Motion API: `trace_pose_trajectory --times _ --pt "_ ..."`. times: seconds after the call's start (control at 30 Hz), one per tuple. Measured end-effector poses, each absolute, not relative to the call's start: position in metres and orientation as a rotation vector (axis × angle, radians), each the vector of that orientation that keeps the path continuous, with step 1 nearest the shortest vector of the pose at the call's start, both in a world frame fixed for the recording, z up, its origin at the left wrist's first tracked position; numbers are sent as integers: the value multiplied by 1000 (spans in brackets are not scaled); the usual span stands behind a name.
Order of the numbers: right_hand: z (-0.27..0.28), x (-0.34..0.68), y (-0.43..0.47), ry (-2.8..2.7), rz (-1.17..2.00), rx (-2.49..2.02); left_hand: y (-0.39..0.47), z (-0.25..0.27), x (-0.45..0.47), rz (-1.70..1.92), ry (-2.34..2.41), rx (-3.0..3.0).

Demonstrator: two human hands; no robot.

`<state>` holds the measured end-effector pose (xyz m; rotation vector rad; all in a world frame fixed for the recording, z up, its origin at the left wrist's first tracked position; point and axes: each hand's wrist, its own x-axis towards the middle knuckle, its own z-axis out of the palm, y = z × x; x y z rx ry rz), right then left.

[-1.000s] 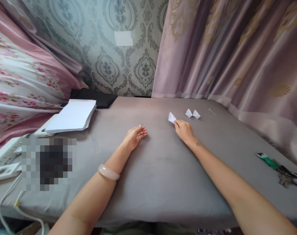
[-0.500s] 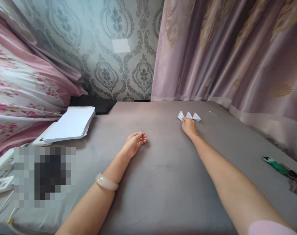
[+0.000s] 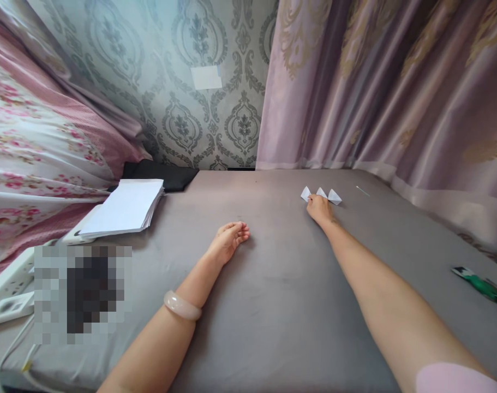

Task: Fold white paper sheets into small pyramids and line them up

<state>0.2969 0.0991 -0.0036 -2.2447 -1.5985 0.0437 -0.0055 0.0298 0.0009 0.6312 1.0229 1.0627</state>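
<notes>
Toward the back right of the cloth-covered surface is a piece of folded white paper (image 3: 334, 196) with three pointed peaks in a row. My right hand (image 3: 321, 209) is at its near edge, thumb and fingers closed on the lower part of the paper. The hand hides the paper's base, so I cannot tell whether the peaks are one piece. My left hand (image 3: 231, 240) rests on its side near the middle of the surface, empty, its fingers loosely curled and slightly apart. A pale bangle (image 3: 181, 305) circles the left forearm.
A stack of white paper (image 3: 123, 206) lies at the left, by a black flat item (image 3: 160, 176). Power strips (image 3: 6, 278) with cables and a blurred-out patch sit at the near left. A thin white stick (image 3: 363, 190) and a green-handled object (image 3: 479, 284) lie at the right.
The whole view has shifted slightly, so everything appears a little further right. My right hand stays at the folded paper, and my left hand still rests in place.
</notes>
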Motion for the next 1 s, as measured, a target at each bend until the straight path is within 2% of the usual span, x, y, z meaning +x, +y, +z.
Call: trace_pose_trajectory --times 0.27,0.6,0.77,1.0 --pt "2 271 60 -1621 24 -2161 30 0 -6 1063 1019 635" --pt "-3 149 -30 -2220 153 -1694 29 -4 -9 1085 1002 679" --pt "-13 139 -44 -2218 106 -1582 23 -7 -9 1128 1119 1024" --pt "-27 144 -26 -2223 51 -1504 35 3 -23 847 1179 1335"
